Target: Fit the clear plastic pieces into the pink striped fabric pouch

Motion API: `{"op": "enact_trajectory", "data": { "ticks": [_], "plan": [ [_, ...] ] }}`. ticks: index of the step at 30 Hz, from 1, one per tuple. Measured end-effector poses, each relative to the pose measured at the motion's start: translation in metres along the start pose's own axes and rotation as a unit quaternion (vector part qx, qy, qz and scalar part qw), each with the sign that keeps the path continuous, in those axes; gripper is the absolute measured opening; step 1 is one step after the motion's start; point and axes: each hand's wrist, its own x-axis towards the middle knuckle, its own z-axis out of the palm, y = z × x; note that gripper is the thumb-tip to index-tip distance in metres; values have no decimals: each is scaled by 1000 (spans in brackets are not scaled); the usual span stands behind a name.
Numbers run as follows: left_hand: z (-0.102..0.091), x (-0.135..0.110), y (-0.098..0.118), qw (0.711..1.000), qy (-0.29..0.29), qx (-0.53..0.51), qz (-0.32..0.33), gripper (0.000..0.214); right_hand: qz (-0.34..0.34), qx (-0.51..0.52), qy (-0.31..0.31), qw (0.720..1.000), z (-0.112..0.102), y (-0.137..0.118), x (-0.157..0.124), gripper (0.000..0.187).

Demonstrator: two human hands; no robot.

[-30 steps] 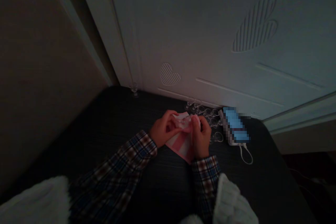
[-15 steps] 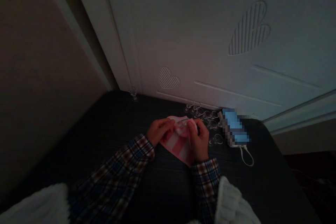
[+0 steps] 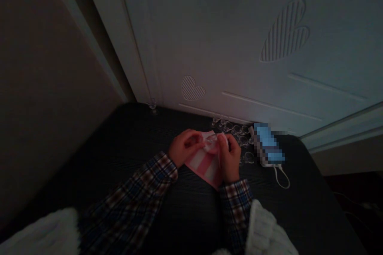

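A pink and white striped cloth (image 3: 203,167) hangs from my hands just above the dark table. My right hand (image 3: 230,157) is closed on its upper right part, thumb on top, with the cloth bunched under the fingers. Lying against the bunched cloth is a small clear ring-shaped piece (image 3: 212,138), its exact form hard to make out in the dim light. My left hand (image 3: 186,147) is closed from the other side, thumb and fingertips pinching at the clear piece. Several similar clear ring-shaped pieces (image 3: 237,129) stand just beyond my right hand.
Another clear piece (image 3: 153,106) stands alone at the table's back left. A blurred phone-like device (image 3: 269,143) with a lit screen and a white cable (image 3: 287,185) lies to the right. Behind the dark table (image 3: 134,139) rises a white panel (image 3: 209,48) with raised hearts.
The left hand has shifted slightly, its thumb and fingers now reaching more onto the clear piece. My right hand has moved a little to the right with the cloth.
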Motion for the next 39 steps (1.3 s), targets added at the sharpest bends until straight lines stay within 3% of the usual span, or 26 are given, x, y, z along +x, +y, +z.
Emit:
{"op": "enact_trajectory", "data": {
  "ticks": [2, 8, 14, 17, 21, 25, 32, 39],
  "plan": [
    [-2, 0, 0, 1000, 7, 29, 9, 26, -4, 8, -10, 1000, 0, -2, 0, 21],
    [-5, 0, 5, 997, -21, 25, -69, 40, -23, 13, -48, 998, 0, -10, -1, 18],
    [0, -2, 6, 998, -20, -40, -47, 32, -15, -13, -24, 1000, 1, -8, -2, 21],
    [1, -3, 8, 999, -29, 7, -17, 39, 5, -4, -8, 1000, 1, -4, -1, 24],
    [1, -4, 8, 995, -35, 97, 14, 30, 11, -2, -5, 1000, 0, -1, 0, 26],
    [0, -4, 7, 992, -44, 114, 6, 28, 3, -1, -2, 1000, 0, -2, 1, 25],
    [-2, -2, 6, 997, -55, 36, -42, 31, -18, -12, -33, 999, 0, -8, -1, 22],
    [-1, -3, 9, 998, -38, 49, -28, 30, -19, -24, -27, 999, 0, -6, -2, 23]
  ]
}}
